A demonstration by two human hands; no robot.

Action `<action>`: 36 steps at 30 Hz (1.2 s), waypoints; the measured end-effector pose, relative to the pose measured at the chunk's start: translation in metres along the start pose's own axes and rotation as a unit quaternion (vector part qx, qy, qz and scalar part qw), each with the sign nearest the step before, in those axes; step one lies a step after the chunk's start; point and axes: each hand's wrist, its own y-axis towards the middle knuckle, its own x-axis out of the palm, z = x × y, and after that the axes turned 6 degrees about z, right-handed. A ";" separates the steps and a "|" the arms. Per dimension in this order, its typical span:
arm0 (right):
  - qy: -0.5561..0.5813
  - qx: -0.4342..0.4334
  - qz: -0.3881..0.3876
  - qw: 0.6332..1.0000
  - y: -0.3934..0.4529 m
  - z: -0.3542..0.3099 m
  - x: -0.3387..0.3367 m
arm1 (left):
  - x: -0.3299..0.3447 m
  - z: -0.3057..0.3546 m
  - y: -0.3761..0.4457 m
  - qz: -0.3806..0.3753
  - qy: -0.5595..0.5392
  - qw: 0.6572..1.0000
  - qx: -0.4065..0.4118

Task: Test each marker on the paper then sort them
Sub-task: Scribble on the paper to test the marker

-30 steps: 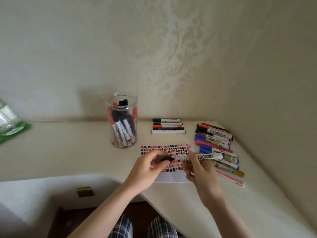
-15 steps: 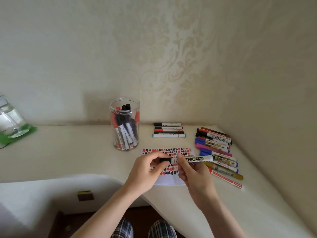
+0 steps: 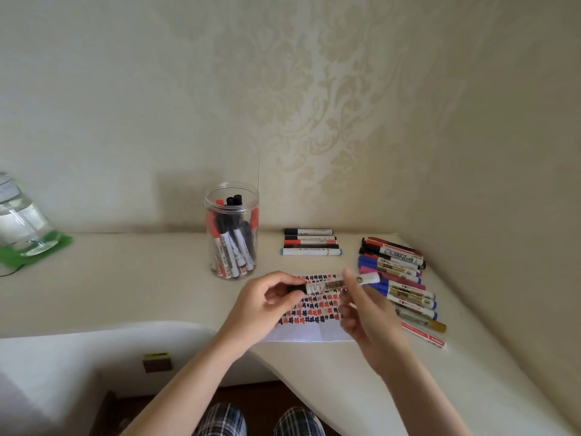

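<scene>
Setting: cream table (image 3: 125, 294) set into a corner of damask-patterned wallpaper. Item one: whiteboard marker (image 3: 327, 286), white barrel with black cap, held level above the paper; my left hand (image 3: 267, 306) has thumb and fingers curled round the capped end, while my right hand (image 3: 367, 316) pinches the barrel between thumb and fingers, its motion-blurred. Item two: sheet of paper (image 3: 309, 333), lying flat under both hands, its far part covered in rows of red and black test marks, its near strip blank. Item three: clear plastic jar (image 3: 232, 231), upright behind the paper to the left, holding red- and black-capped markers standing on end. Item four: short row of five markers (image 3: 309, 242), laid parallel near the wall, the nearest one with light blue ends. Item five: larger spread of markers (image 3: 399, 278) along the right edge, in black, red, blue, pink and gold. Item six: glass vessel (image 3: 19, 221) on a green mat (image 3: 41, 248), far left. Plaid trousers (image 3: 257, 420) below the table edge.
</scene>
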 end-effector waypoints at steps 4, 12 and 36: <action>-0.016 -0.005 -0.012 1.000 0.002 -0.004 -0.008 | -0.020 0.008 0.001 0.025 -0.041 0.999 -0.016; -0.149 -0.113 -0.072 0.980 -0.008 0.016 0.033 | -0.016 0.020 0.009 0.175 -0.120 0.976 0.053; -0.281 -0.204 0.042 0.937 0.050 0.020 0.011 | -0.089 0.047 0.135 0.214 0.433 0.862 0.155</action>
